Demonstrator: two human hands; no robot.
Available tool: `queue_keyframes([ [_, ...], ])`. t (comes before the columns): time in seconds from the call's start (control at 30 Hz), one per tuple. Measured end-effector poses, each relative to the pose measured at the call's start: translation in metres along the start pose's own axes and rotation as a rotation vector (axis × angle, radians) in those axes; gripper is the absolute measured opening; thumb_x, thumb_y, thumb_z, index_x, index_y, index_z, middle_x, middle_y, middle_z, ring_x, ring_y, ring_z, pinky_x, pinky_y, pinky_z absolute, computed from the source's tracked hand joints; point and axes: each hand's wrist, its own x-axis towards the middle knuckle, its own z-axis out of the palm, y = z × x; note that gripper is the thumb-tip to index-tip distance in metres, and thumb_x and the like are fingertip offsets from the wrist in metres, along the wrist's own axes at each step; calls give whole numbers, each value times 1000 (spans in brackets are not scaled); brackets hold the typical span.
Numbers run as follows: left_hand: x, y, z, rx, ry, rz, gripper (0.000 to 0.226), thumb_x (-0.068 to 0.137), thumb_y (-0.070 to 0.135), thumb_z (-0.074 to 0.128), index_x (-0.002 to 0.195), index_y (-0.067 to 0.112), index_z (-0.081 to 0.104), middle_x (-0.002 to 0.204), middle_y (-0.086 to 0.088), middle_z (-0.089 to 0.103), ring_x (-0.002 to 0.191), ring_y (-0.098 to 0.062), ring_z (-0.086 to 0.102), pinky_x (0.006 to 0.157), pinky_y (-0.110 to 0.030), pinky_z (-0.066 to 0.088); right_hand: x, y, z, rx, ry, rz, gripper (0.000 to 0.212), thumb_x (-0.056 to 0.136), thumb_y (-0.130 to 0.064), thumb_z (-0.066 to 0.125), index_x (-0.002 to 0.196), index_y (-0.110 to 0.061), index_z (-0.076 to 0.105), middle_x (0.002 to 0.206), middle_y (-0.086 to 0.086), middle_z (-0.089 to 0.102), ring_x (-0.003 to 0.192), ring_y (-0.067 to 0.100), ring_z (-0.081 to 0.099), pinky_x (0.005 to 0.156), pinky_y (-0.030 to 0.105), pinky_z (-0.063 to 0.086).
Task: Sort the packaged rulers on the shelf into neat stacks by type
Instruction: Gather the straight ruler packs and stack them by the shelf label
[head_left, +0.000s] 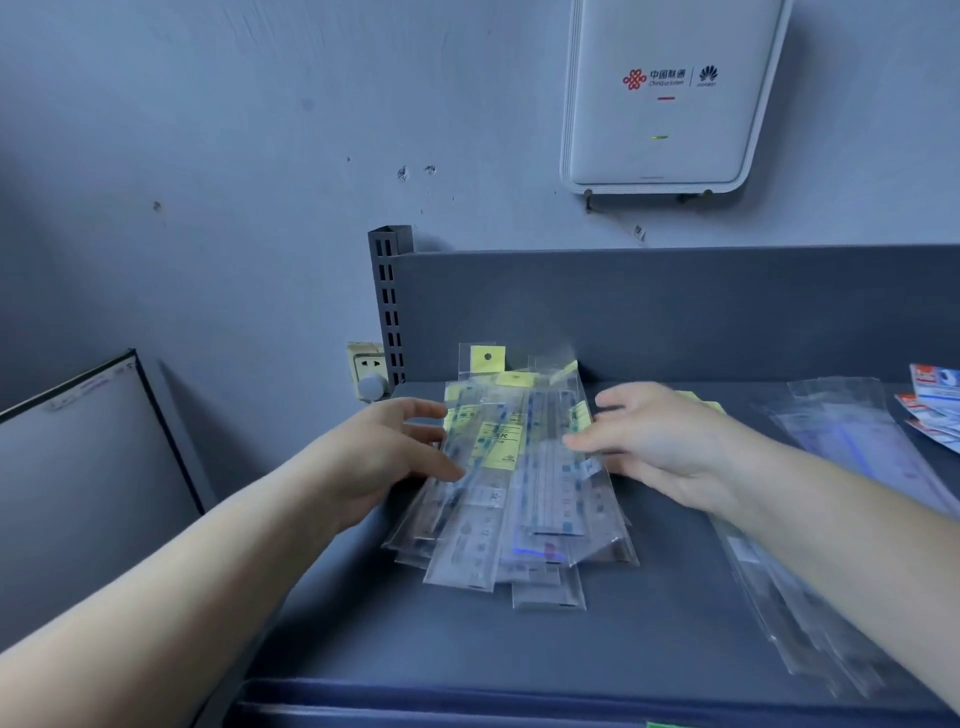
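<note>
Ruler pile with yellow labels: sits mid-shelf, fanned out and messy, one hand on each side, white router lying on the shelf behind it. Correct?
Not quite. In the head view the white router hangs on the wall above the shelf, not on it. The ruler pile, left hand and right hand are as stated.

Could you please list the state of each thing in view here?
Pile of clear-packaged rulers with yellow labels: fanned, untidy, between both hands.
Longer clear-packaged rulers: loosely overlapped at the right.
Left hand: open, touching the pile.
Right hand: open, at the pile's edge.
White wall-mounted router: green light on.
</note>
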Motion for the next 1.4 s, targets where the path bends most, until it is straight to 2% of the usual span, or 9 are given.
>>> queue_keyframes([
  [0.13, 6, 3, 3, 147, 16, -24, 69, 68, -15, 71, 124, 17, 47, 121, -13, 53, 112, -28, 52, 101, -36, 42, 1, 5, 6, -70, -29, -28, 30, 78, 13, 62, 108, 7, 59, 102, 23, 68, 97, 34, 66, 91, 42, 52],
  [0.33, 13, 9, 13, 136, 44, -42, 86, 63, -12, 77, 134, 19, 41, 119, -14, 54, 108, -28, 52, 92, -32, 39, 5, 4, 9, 40, -74, -37, 25, 78, 21, 54, 91, 2, 64, 96, 20, 68, 81, 27, 66, 74, 28, 55],
  [0.5, 17, 11, 18, -24, 76, -61, 99, 53, -1, 86, 139, 8, 37, 127, -20, 55, 114, -34, 55, 105, -43, 39, 4, 5, 7, 125, -92, -15, 24, 81, 20, 52, 85, -1, 64, 85, 13, 69, 74, 20, 66, 68, 24, 56],
  [0.63, 11, 22, 26, 34, 1, -43, 25, 72, -3, 74, 95, -2, 66, 98, -18, 71, 84, -28, 67, 82, -39, 53, 1, 6, 5, 9, -82, -51, 20, 81, 12, 59, 95, -1, 66, 94, 14, 71, 82, 23, 68, 80, 31, 54],
  [0.87, 5, 28, 36, -74, -32, -45, 15, 82, -2, 66, 94, 5, 62, 94, -10, 72, 80, -24, 70, 72, -34, 58, -3, 6, 5, -110, -110, -73, 24, 80, 1, 67, 102, -9, 66, 99, 7, 72, 94, 21, 68, 90, 35, 52],
  [0.97, 2, 29, 42, -31, -9, -18, 20, 76, -4, 72, 91, 6, 62, 91, -14, 72, 79, -28, 69, 77, -42, 57, -6, 5, 5, -238, -106, -78, 12, 79, -9, 71, 86, -14, 64, 73, -8, 68, 64, 4, 63, 60, 18, 49],
  [1.03, 0, 30, 45, -29, 21, 1, 22, 74, -7, 72, 85, 7, 58, 82, -12, 70, 69, -26, 68, 62, -36, 59, -9, 3, 4, -304, -85, -82, 13, 79, -16, 72, 81, -17, 60, 59, -14, 54, 49, -1, 50, 45, 12, 36],
  [1.27, -12, 32, 47, -149, 101, 121, 41, 74, -8, 71, 107, 5, 53, 99, -15, 68, 73, -26, 70, 53, -35, 58, -19, -1, 0, -417, 42, -137, 70, 76, -44, 71, 134, -18, 40, 132, 0, 35, 117, 14, 44, 87, 24, 37],
  [1.4, -27, 36, 52, -203, 130, 319, 47, 72, -11, 71, 110, 8, 52, 93, -13, 69, 63, -17, 69, 47, -24, 52, -31, -10, 3, -289, -3, -291, 39, 77, -33, 73, 108, -23, 52, 103, 1, 63, 77, 9, 57, 69, 24, 44],
])
